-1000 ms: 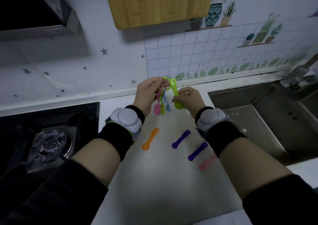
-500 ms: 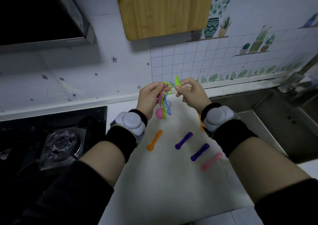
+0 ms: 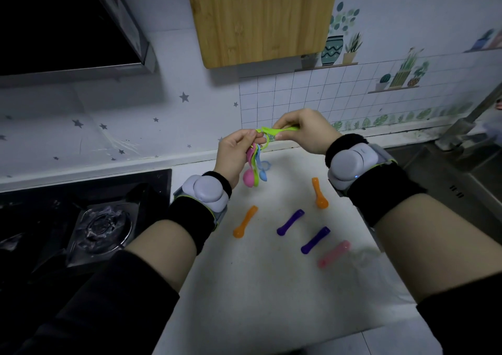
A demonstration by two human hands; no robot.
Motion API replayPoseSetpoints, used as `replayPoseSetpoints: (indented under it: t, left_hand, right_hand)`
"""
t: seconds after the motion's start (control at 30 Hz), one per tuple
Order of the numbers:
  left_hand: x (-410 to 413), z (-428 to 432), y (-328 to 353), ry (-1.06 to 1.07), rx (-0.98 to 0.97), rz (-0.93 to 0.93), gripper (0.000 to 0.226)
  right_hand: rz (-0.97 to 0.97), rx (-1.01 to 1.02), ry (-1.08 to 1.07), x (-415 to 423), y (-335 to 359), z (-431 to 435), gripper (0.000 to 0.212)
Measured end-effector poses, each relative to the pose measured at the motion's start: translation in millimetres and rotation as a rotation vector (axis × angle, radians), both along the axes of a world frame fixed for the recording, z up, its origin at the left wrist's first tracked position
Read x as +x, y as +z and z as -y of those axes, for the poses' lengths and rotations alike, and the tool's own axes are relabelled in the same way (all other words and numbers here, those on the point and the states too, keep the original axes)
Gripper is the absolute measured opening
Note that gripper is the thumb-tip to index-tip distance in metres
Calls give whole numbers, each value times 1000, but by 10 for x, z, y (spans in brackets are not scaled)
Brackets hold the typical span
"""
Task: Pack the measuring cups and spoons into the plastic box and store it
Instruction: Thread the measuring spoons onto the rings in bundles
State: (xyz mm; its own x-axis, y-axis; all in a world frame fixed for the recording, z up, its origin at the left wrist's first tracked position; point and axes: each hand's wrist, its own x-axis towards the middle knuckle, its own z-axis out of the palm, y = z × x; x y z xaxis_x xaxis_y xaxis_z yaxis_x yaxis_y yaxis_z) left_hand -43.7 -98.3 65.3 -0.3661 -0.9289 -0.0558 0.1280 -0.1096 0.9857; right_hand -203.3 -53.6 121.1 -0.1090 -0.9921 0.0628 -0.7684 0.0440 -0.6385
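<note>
My left hand [image 3: 235, 155] pinches a green ring from which pink, green and blue measuring spoons [image 3: 254, 168] hang above the white counter [image 3: 258, 286]. My right hand [image 3: 307, 130] holds a green measuring spoon [image 3: 279, 130] level, its end touching the ring. Loose on the counter lie two orange spoons [image 3: 245, 221] [image 3: 319, 196], two purple spoons [image 3: 290, 222] [image 3: 315, 240] and a pink one [image 3: 334, 253]. No plastic box is in view.
A black gas stove [image 3: 100, 227] sits left of the counter. A steel sink [image 3: 461, 189] with a faucet [image 3: 467, 121] lies to the right. A wooden cabinet [image 3: 260, 17] hangs above, and a range hood [image 3: 76, 28] at the upper left.
My right hand has lifted the green spoon off the bunch and turned it from hanging to level at the ring. A second orange spoon has come into view under my right wrist.
</note>
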Motion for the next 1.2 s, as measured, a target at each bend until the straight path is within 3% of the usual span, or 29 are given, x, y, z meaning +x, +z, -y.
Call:
replayPoseSetpoints:
  t: [0.27, 0.67, 1.03, 1.13, 1.2]
  left_hand:
    - [42, -8, 98, 24, -105, 29, 16]
    - [6, -27, 207, 44, -188, 63, 14]
    - [-28, -27, 291, 76, -194, 30, 16]
    - [-26, -14, 327, 83, -166, -10, 17]
    - [-14, 2, 345, 105, -139, -37, 17]
  right_hand:
    - [-322, 10, 33, 40, 268, 17, 18]
    - [-620, 9, 86, 71, 543, 80, 12]
    - [-716, 53, 130, 145, 532, 88, 12]
    - [-618, 28, 94, 123, 466, 78, 13]
    - [-453, 8, 60, 115, 404, 73, 14]
